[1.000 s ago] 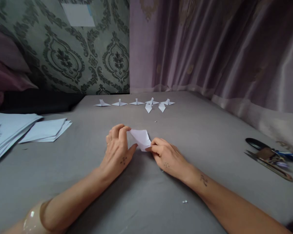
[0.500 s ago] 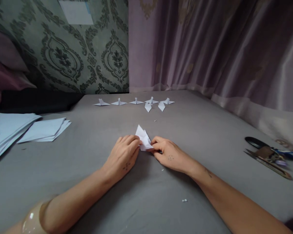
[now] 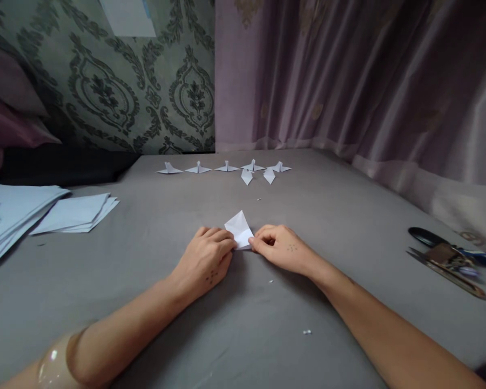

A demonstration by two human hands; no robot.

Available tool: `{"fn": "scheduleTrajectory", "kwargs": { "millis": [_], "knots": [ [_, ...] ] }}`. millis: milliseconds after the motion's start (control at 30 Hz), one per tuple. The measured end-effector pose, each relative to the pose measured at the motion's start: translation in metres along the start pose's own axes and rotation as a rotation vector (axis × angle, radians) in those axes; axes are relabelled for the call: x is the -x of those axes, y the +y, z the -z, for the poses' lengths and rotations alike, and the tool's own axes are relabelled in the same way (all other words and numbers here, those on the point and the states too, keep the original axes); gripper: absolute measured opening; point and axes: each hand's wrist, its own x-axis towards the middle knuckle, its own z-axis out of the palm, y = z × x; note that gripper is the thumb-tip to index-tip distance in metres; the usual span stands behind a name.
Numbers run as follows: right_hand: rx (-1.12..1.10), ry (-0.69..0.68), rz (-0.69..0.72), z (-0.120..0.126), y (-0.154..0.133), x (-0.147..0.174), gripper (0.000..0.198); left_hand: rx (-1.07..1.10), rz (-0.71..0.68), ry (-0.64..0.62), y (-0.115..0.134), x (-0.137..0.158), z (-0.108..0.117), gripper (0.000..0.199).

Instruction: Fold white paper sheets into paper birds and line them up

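At frame centre, the left hand point(image 3: 208, 250) and right hand point(image 3: 282, 248) pinch opposite lower corners of the folded paper point(image 3: 240, 229), fingers narrowed on it.

Both hands point(image 3: 206, 254) point(image 3: 285, 248), fingers point(image 3: 216, 235) bent inward

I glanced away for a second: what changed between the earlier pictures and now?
The left hand has moved right and nearer the wearer, to the paper's lower left edge. The folded paper now shows a point at its far end. The right hand stays at its right corner. The folded figures and smaller paper stack stayed put.
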Motion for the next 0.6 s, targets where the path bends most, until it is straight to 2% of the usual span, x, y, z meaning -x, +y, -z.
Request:
{"fn": "scheduleTrajectory", "kwargs": {
  "millis": [400,600],
  "knots": [
    [0.130,0.036,-0.041,0.0009,0.0027,0.0018,0.020,-0.058,-0.064,-0.071,0.0044,-0.0012,0.0076,0.030],
    [0.182,0.065,-0.036,-0.0008,0.0057,0.0028,0.018,-0.011,-0.175,-0.138,0.0037,-0.0022,0.0044,0.033]
  ]
}}
